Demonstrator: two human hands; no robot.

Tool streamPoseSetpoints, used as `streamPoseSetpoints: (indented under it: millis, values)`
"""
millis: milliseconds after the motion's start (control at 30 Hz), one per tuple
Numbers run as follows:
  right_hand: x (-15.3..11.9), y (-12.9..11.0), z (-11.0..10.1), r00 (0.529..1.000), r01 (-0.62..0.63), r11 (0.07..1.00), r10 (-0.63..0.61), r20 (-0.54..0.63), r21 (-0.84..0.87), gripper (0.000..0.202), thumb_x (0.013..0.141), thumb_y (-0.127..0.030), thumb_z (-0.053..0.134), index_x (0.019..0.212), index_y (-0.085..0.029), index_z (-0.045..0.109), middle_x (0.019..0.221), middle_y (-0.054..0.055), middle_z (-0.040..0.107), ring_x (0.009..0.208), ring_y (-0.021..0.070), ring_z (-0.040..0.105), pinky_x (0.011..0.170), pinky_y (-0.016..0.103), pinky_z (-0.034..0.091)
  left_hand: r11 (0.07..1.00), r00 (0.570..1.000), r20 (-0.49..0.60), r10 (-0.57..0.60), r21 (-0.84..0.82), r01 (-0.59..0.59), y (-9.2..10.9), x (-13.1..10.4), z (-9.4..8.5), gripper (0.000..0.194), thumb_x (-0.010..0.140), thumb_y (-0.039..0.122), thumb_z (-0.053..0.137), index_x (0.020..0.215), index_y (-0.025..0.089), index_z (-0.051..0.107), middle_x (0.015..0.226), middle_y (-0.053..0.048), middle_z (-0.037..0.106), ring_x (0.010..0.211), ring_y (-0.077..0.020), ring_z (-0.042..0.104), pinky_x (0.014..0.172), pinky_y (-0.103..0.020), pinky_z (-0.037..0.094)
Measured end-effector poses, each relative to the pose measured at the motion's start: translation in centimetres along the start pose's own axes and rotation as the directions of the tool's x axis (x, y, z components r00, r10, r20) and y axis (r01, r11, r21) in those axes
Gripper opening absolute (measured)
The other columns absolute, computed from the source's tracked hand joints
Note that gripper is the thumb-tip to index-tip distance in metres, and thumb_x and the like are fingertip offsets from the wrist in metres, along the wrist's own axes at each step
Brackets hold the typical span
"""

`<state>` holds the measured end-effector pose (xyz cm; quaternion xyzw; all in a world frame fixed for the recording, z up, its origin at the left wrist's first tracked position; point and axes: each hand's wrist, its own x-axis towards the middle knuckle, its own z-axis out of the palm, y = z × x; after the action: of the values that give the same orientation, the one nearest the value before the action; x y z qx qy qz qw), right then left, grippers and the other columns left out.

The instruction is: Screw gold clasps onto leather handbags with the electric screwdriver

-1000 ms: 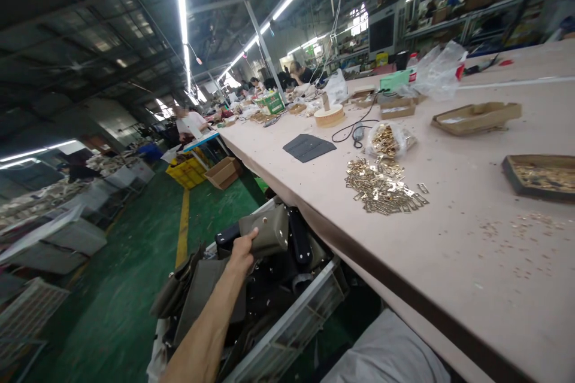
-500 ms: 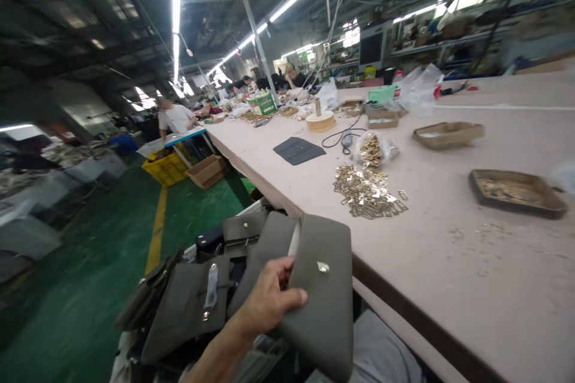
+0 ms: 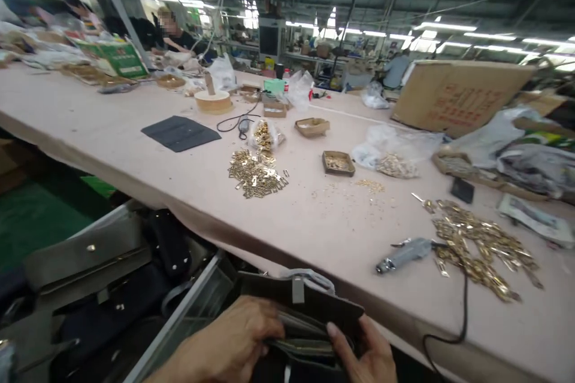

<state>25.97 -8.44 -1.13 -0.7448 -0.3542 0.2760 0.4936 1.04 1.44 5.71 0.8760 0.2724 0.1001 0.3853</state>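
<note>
A dark grey handbag (image 3: 314, 311) is at the table's near edge, its flap raised and its mouth open toward me. Inside show a zipper and a grey lining; a pale metal clasp plate sits on the flap. My left hand (image 3: 245, 332) has its fingers curled over the left side of the mouth, fingertips partly hidden and slightly blurred. On the right, my right hand (image 3: 366, 350) pinches the bag's side, thumb at the inner edge and fingers behind. Left of the hands, more grey and navy bags (image 3: 90, 251) lie piled in a bin.
On the pink-covered table (image 3: 296, 221) lie a heap of gold metal plates (image 3: 256, 176), an electric screwdriver (image 3: 404, 253) with a cable, and more gold hardware (image 3: 485, 245). Small trays (image 3: 338, 164), a dark flat panel (image 3: 180, 133) and a cardboard box (image 3: 462, 96) stand farther back. A co-worker (image 3: 173, 30) sits beyond.
The view has swung right. The handbag, held earlier by its flap in my left hand, is now flap-up with its mouth open. My right hand has come into view on it.
</note>
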Motion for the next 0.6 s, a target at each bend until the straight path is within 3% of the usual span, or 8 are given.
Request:
streamPoseSetpoints:
  millis: [67, 167, 267, 333, 400, 433, 500, 600]
  values:
    - [0.0, 0.5, -0.2, 0.999, -0.041, 0.999, 0.041, 0.029, 0.028, 0.062, 0.07, -0.07, 0.073, 0.099, -0.016, 0.076, 0.095, 0.013, 0.075, 0.089, 0.0316, 0.071, 0.081, 0.035, 0.06, 1.0, 0.999, -0.021, -0.025, -0.018, 0.025, -0.6, 1.2, 0.9, 0.031, 0.072, 0.011, 0.066, 0.098, 0.028, 0.072, 0.096, -0.005, 0.076, 0.093, -0.028, 0.069, 0.087, -0.036, 0.05]
    - [0.1, 0.5, -0.3, 0.995, -0.077, 0.993, 0.071, 0.077, 0.088, 0.065, 0.075, -0.072, 0.067, 0.102, -0.014, 0.075, 0.095, 0.013, 0.075, 0.086, 0.0292, 0.071, 0.077, 0.033, 0.06, 0.995, 0.972, -0.22, -0.081, -0.071, 0.066, -0.5, 2.5, 1.5, 0.033, 0.079, 0.019, 0.068, 0.111, 0.026, 0.068, 0.105, -0.008, 0.073, 0.096, -0.0271, 0.067, 0.09, -0.037, 0.05]
    - [-0.1, 0.3, -0.4, 0.993, -0.106, 0.992, 0.101, 0.065, 0.073, 0.065, 0.077, -0.072, 0.066, 0.109, -0.016, 0.074, 0.099, 0.012, 0.075, 0.087, 0.0289, 0.071, 0.074, 0.031, 0.06, 0.972, 0.889, -0.424, -0.171, -0.218, 0.083, 0.6, 3.8, 1.2, 0.023, 0.089, 0.028, 0.064, 0.112, 0.024, 0.065, 0.094, -0.006, 0.073, 0.084, -0.0216, 0.068, 0.079, -0.033, 0.053]
    - [-0.3, 0.3, -0.4, 0.992, -0.125, 0.992, 0.124, 0.021, 0.029, 0.066, 0.075, -0.072, 0.067, 0.111, -0.017, 0.075, 0.1, 0.012, 0.075, 0.089, 0.0298, 0.072, 0.076, 0.031, 0.06, 0.902, 0.823, -0.486, -0.295, -0.427, 0.071, 1.3, 4.7, 0.8, 0.022, 0.095, 0.037, 0.059, 0.112, 0.023, 0.062, 0.082, -0.003, 0.072, 0.071, -0.0188, 0.068, 0.069, -0.03, 0.054]
    - [-0.5, 0.4, -0.2, 0.992, -0.12, 0.993, 0.12, -0.034, 0.006, 0.068, 0.072, -0.074, 0.069, 0.108, -0.017, 0.076, 0.1, 0.013, 0.076, 0.091, 0.0311, 0.072, 0.077, 0.032, 0.06, 0.749, 0.784, -0.453, -0.425, -0.662, 0.024, 1.5, 5.9, 0.5, 0.032, 0.098, 0.046, 0.053, 0.115, 0.02, 0.059, 0.074, -0.003, 0.072, 0.06, -0.0182, 0.067, 0.057, -0.029, 0.053]
    - [-0.6, 0.5, -0.2, 0.992, -0.111, 0.994, 0.112, -0.065, 0.008, 0.068, 0.072, -0.075, 0.068, 0.106, -0.017, 0.077, 0.099, 0.013, 0.076, 0.092, 0.0314, 0.072, 0.078, 0.032, 0.06, 0.659, 0.785, -0.408, -0.467, -0.752, 0.001, 1.5, 6.5, 0.5, 0.038, 0.097, 0.05, 0.053, 0.117, 0.018, 0.058, 0.072, -0.004, 0.072, 0.057, -0.0183, 0.067, 0.052, -0.028, 0.052]
    - [-0.8, 0.6, 0.0, 0.988, -0.103, 0.995, 0.103, -0.117, 0.004, 0.066, 0.074, -0.075, 0.066, 0.104, -0.018, 0.078, 0.095, 0.012, 0.076, 0.09, 0.0314, 0.072, 0.076, 0.032, 0.06, 0.529, 0.811, -0.318, -0.491, -0.849, -0.013, 1.2, 7.7, 0.7, 0.047, 0.09, 0.052, 0.064, 0.117, 0.013, 0.061, 0.072, -0.006, 0.073, 0.055, -0.0187, 0.068, 0.049, -0.026, 0.052]
    - [-1.4, 0.9, 0.2, 0.975, -0.117, 0.993, 0.108, -0.196, -0.033, 0.06, 0.077, -0.073, 0.064, 0.104, -0.021, 0.078, 0.087, 0.01, 0.076, 0.083, 0.0312, 0.073, 0.069, 0.032, 0.06, 0.439, 0.849, -0.22, -0.481, -0.899, 0.015, 0.7, 9.4, 1.4, 0.048, 0.077, 0.046, 0.081, 0.103, 0.008, 0.069, 0.075, -0.012, 0.076, 0.059, -0.0194, 0.071, 0.053, -0.025, 0.055]
